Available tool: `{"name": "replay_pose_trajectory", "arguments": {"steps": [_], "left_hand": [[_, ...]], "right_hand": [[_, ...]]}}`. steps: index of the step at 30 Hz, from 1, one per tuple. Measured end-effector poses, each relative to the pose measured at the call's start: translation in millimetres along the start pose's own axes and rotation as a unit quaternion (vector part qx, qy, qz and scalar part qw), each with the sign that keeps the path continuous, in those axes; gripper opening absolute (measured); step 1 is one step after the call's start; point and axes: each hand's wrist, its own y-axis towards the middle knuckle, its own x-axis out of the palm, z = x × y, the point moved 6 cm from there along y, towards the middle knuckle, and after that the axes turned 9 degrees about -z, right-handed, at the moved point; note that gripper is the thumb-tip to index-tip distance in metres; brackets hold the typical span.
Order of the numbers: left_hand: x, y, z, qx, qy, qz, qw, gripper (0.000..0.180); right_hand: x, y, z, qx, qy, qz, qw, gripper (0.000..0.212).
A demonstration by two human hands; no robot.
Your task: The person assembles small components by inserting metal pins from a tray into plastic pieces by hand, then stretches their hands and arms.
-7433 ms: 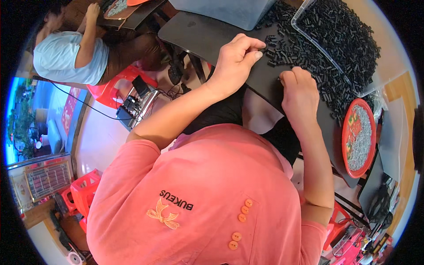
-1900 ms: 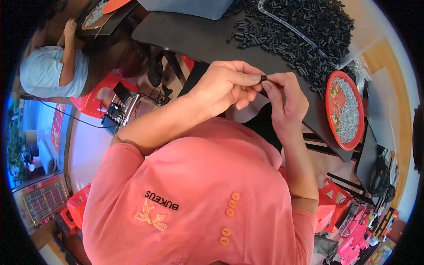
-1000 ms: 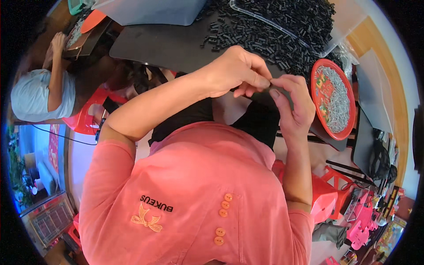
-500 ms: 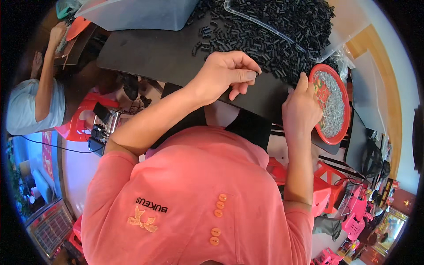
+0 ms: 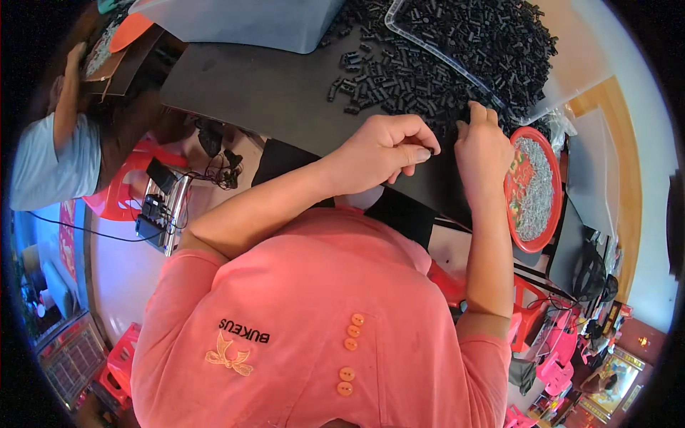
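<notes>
Hundreds of small black parts [image 5: 428, 68] are left heaped at twelve o'clock — one is pinched in the left hand [image 5: 382, 150]; the right hand's [image 5: 484, 146] grip cannot be told.

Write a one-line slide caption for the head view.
Two hands, left and right, work beside loose black parts.

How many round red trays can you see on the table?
1. The round red tray sits at the dark table's right edge, filled with small silvery metal pieces, just right of the right hand. Others may lie out of view.
</notes>
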Motion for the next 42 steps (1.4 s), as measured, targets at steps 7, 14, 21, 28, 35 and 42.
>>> {"name": "replay_pose_trajectory", "arguments": {"steps": [7,14,21,28,35,42], "left_hand": [[4,0,2,0.039,0.100,-0.007,0.994,0.010],[5,0,5,0.042,0.149,-0.023,0.988,0.010],[9,-2,10,0.057,0.146,0.003,0.988,0.010],[22,3,17,0.191,0.289,-0.050,0.937,0.011],[30,7,10,0.234,0.422,-0.026,0.875,0.016],[28,4,10,0.232,0.400,-0.030,0.886,0.018]], "right_hand": [[-16,-14,22,0.003,0.183,0.075,0.980,0.029],[-29,-68,3,-0.111,0.267,0.095,0.952,0.015],[-15,-64,-18,-0.140,0.173,0.142,0.965,0.017],[-15,-51,2,-0.106,0.240,0.156,0.952,0.013],[-14,-18,3,-0.113,0.189,0.090,0.971,0.008],[-7,-6,3,-0.119,0.136,0.067,0.981,0.010]]}}
